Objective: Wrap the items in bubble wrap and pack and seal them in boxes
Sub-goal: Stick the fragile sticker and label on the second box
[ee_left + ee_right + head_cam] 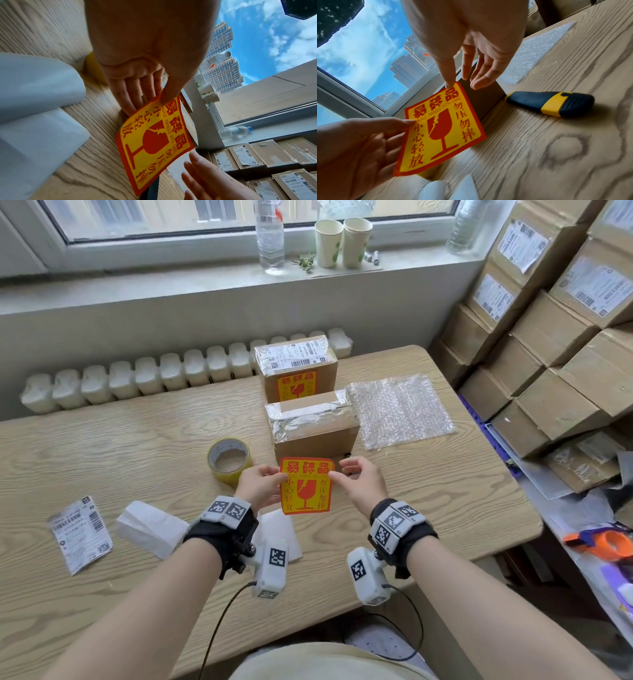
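Observation:
My left hand (262, 484) pinches the left edge of a yellow and red fragile sticker (306, 486), thumb on the printed face, fingers behind (142, 88). The sticker hangs upright just in front of the near cardboard box (313, 422), whose top is sealed with clear tape. My right hand (359, 484) is at the sticker's top right corner; only its thumb tip touches the sticker (441, 128), and the other fingers are straight and apart. Behind stands a second taped box (296, 368) with a shipping label and the same fragile sticker.
A tape roll (229, 460) lies left of the near box and a bubble wrap sheet (399, 410) to its right. A black and yellow knife (549, 103) rests by the box. A shipping label (80, 534) and white backing paper (147, 527) lie front left. Stacked cartons (555, 337) fill the right.

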`<state>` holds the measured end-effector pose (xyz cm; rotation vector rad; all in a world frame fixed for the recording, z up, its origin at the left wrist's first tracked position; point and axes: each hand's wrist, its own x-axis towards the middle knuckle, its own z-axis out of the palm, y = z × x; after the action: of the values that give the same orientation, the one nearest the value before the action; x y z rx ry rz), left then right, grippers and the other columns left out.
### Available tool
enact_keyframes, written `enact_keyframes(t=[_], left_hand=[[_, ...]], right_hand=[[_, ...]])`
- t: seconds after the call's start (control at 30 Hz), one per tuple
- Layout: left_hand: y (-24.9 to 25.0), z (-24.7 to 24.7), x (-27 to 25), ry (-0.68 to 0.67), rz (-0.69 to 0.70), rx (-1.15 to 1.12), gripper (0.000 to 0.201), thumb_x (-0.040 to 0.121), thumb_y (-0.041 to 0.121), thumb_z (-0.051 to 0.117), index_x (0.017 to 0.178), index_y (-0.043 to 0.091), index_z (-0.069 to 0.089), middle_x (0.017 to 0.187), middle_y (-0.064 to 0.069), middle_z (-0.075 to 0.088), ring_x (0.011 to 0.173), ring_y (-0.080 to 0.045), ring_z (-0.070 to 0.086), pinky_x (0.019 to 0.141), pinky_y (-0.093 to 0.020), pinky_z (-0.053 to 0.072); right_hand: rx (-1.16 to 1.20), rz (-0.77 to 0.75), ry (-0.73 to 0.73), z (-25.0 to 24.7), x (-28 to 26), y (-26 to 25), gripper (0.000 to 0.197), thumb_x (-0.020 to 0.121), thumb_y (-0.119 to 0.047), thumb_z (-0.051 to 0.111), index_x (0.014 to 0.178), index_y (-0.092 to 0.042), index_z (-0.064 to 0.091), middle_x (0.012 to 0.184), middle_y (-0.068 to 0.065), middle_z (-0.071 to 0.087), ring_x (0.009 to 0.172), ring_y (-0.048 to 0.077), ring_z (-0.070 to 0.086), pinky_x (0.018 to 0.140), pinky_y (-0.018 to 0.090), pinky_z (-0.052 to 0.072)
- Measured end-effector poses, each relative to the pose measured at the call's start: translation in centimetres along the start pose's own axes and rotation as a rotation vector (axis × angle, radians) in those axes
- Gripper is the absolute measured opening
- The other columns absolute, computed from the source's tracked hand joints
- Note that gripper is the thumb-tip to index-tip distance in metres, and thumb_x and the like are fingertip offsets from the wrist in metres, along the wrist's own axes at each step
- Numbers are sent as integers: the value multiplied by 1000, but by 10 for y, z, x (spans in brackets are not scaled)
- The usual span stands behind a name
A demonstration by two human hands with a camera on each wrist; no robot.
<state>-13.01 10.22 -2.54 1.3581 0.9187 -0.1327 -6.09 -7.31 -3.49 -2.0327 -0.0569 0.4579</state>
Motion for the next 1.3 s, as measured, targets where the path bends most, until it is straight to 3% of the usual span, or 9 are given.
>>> enact_keyframes(t=[0.13, 0.3, 0.4, 0.5, 0.6, 0.7, 0.8, 1.17, 1.3], left_hand=[[-1, 7, 5, -31, 32, -2, 7, 90, 1, 58, 86, 5, 54, 83, -12, 66, 71, -18, 64, 50, -19, 54], [-8, 16, 16, -45, 105, 37, 20, 85, -6, 61, 87, 12, 54, 84, -16, 67, 79, -27, 66, 66, -31, 59], [-10, 22, 23, 26, 163, 114, 26, 84, -3, 64, 88, 20, 54, 93, -25, 68, 87, -36, 68, 80, -46, 56], [-16, 25, 32, 164, 198, 167, 21, 83, 12, 70, 73, 25, 56, 88, -19, 70, 85, -35, 69, 79, -50, 56], [-19, 30, 37, 285, 210, 174, 18, 79, 19, 75, 70, 25, 60, 78, -7, 67, 75, -23, 64, 78, -41, 56], [-18, 38, 40, 416, 243, 168, 12, 76, 22, 78, 77, 15, 68, 69, 0, 62, 63, -11, 55, 66, -25, 48], [-17, 42, 46, 472, 256, 157, 14, 74, 26, 79, 77, 17, 69, 71, -2, 65, 65, -11, 57, 69, -24, 48], [-15, 52, 60, 498, 209, 144, 19, 74, 35, 77, 76, 16, 74, 75, 0, 72, 74, -15, 66, 76, -27, 50], [-14, 55, 61, 509, 210, 97, 16, 75, 34, 77, 70, 20, 72, 71, 3, 71, 66, -11, 62, 69, -23, 49]], right_hand=[[51, 5, -58, -7, 17, 5, 19, 76, -20, 78, 88, -17, 64, 88, 1, 65, 85, 15, 60, 79, 36, 55], [76, -27, -68, -8, 37, 9, 20, 79, -9, 75, 70, -20, 61, 70, -4, 61, 66, 8, 55, 62, 20, 48], [67, -20, -83, -5, 51, 15, 20, 79, -12, 75, 69, -22, 61, 71, -2, 63, 68, 14, 59, 67, 30, 53], [51, -22, -86, -2, 62, 16, 19, 77, -13, 77, 68, -22, 64, 74, 2, 67, 72, 18, 63, 73, 36, 56], [37, -47, -42, 3, 68, 16, 11, 78, -13, 76, 72, -18, 67, 75, 1, 67, 73, 13, 62, 71, 25, 51], [52, -29, -4, 5, 73, 15, 5, 78, -15, 76, 77, -16, 71, 73, -2, 66, 69, 8, 60, 63, 10, 45], [61, -10, 21, 8, 78, 15, 7, 78, -19, 77, 81, -13, 73, 70, -5, 64, 65, 5, 57, 58, 3, 40], [-7, 28, 65, 5, 92, 14, 19, 79, -28, 75, 87, -10, 75, 73, -4, 66, 71, 9, 60, 71, 18, 45], [12, -1, 100, 6, 92, 14, 16, 78, -27, 76, 83, -12, 76, 70, -4, 67, 67, 9, 61, 71, 22, 49]])
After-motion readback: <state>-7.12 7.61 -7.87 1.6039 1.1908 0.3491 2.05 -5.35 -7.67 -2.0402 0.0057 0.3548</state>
